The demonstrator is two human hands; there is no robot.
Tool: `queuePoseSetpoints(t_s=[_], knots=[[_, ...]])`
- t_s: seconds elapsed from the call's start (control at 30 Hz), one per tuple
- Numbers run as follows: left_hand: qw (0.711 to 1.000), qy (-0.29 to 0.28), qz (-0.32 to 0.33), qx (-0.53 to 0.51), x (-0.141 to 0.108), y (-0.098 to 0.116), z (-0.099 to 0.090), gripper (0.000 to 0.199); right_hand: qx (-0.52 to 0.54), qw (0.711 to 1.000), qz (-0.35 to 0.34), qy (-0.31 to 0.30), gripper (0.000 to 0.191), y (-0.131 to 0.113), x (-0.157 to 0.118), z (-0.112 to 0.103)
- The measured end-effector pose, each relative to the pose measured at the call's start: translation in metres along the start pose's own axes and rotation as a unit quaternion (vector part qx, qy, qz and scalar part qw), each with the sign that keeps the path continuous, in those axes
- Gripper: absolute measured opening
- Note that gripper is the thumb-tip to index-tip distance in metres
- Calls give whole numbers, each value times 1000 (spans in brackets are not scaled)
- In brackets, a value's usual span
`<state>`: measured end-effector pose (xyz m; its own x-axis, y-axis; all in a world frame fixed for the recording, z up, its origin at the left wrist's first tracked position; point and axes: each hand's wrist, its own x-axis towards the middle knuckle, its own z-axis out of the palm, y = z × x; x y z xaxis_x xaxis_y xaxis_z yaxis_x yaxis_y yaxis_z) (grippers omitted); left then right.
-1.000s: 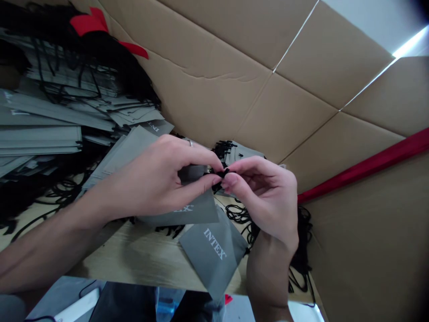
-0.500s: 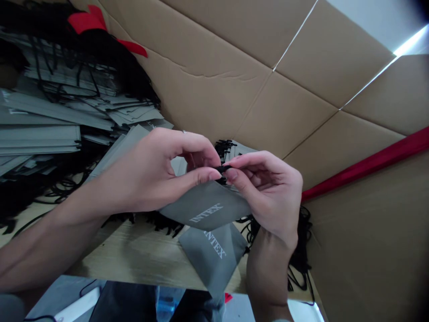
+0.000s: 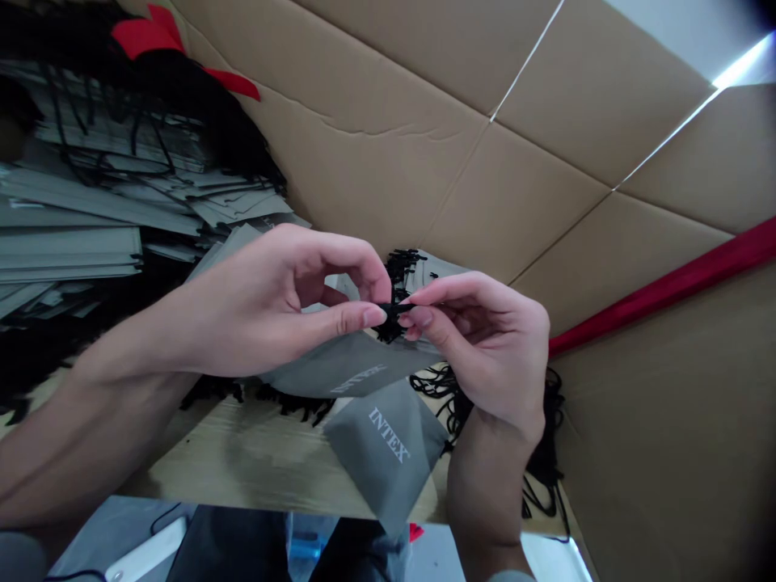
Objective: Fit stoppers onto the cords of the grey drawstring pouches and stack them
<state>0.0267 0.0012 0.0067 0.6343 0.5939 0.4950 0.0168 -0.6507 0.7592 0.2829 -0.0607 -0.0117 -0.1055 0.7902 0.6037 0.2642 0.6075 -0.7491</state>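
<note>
My left hand (image 3: 284, 299) and my right hand (image 3: 497, 347) meet at the middle of the view. Between both thumbs and forefingers is a short piece of black cord (image 3: 398, 308), pinched from either side. Below them hangs a grey drawstring pouch (image 3: 345, 368) with white INTEX lettering, tilted and partly hidden by my left hand. Whether the pinched cord belongs to this pouch I cannot tell for certain. A second grey INTEX pouch (image 3: 388, 453) lies under it, its lower corner over the table's front edge.
Stacks of grey pouches (image 3: 73, 246) with black cords fill the left side. More pouches with bunched cord ends (image 3: 406, 263) sit behind my hands. Black cords (image 3: 546, 453) hang at the right. Cardboard walls (image 3: 388, 105) enclose the wooden table (image 3: 242, 461); a red strip (image 3: 660, 287) crosses the right wall.
My left hand has shifted slightly left, and its thumb and forefinger show more of the cord. The upper pouch has swung left and tilted, uncovering more of the lower pouch's lettering.
</note>
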Motion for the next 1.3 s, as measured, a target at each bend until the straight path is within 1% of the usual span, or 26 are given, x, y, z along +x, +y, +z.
queuePoseSetpoints(t_s=[0.07,0.17,0.27,0.37,0.43,0.47,0.5,0.53,0.57,0.6,0.63,0.7,0.73,0.8,0.83,0.93,1.07,1.17,1.3], knots=[[1000,-20,-14,-1,0,1,-1,12,4,1000,0,-5,7,0,0,0],[1000,-29,-11,-1,-1,2,-3,11,16,1000,4,-5,7,-1,-1,2],[1000,-23,-1,-7,-3,1,-6,10,14,1000,3,-8,7,-2,0,5],[1000,-14,8,17,-7,1,-10,14,1,1000,-5,-17,5,-1,2,4],[999,-21,-7,50,-9,3,-13,19,-45,999,12,-20,2,4,6,0],[998,-23,-18,62,-10,4,-14,21,-109,993,40,-36,3,8,9,-3],[997,-28,-28,69,-11,5,-14,22,-193,976,79,-67,8,12,12,-4],[996,-34,-34,69,-11,6,-13,23,-289,943,126,-111,14,19,16,-5],[997,-36,-37,63,-11,6,-12,22,-382,890,178,-175,21,26,20,-5],[997,-35,-36,54,-11,6,-11,22,-432,845,217,-228,23,35,24,-3],[998,-32,-32,44,-10,5,-10,21,-452,814,243,-272,22,44,27,1],[998,-27,-35,37,-10,4,-7,19,-473,757,286,-348,7,64,33,12],[998,-25,-37,35,-10,4,-6,19,-484,729,300,-380,7,74,35,19],[998,-22,-41,38,-10,3,-6,18,-501,677,326,-429,29,91,38,33],[998,-20,-41,40,-11,3,-6,18,-508,654,337,-447,34,97,38,40],[998,-26,-37,51,-12,4,-8,19,-519,606,357,-486,40,110,39,55],[995,-28,-12,97,-13,6,-10,22,-522,562,374,-521,42,119,42,63],[994,-26,-7,110,-13,6,-10,23,-520,538,382,-542,43,125,44,60],[994,-29,-16,102,-13,6,-9,23,-513,519,388,-562,42,133,44,54]])
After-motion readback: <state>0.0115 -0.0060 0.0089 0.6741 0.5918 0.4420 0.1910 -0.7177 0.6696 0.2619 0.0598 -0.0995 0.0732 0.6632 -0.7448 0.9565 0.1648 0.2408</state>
